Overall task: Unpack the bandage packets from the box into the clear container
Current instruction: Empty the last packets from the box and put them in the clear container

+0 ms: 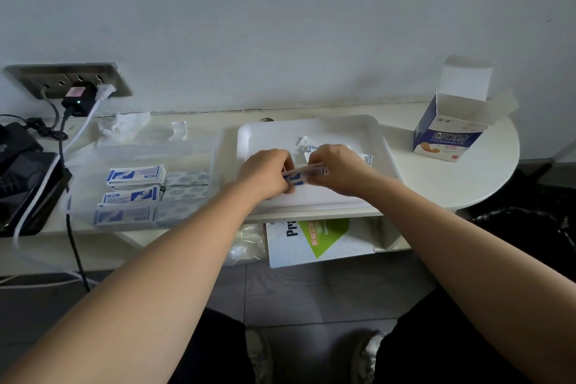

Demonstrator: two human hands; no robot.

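we had one view only: a wide-angle camera worn on the head, looking forward and down. it faced the wall (280, 25) past the far edge of the desk (452, 178), near enough that left hand (265, 173) and right hand (338, 170), gripping bandage packets (296, 179), sat mid-frame.

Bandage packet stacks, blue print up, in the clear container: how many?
3, in a column at the left of the clear container: back stack, middle stack, front stack. Paler stacks to their right may be more packets, face down; cannot tell.
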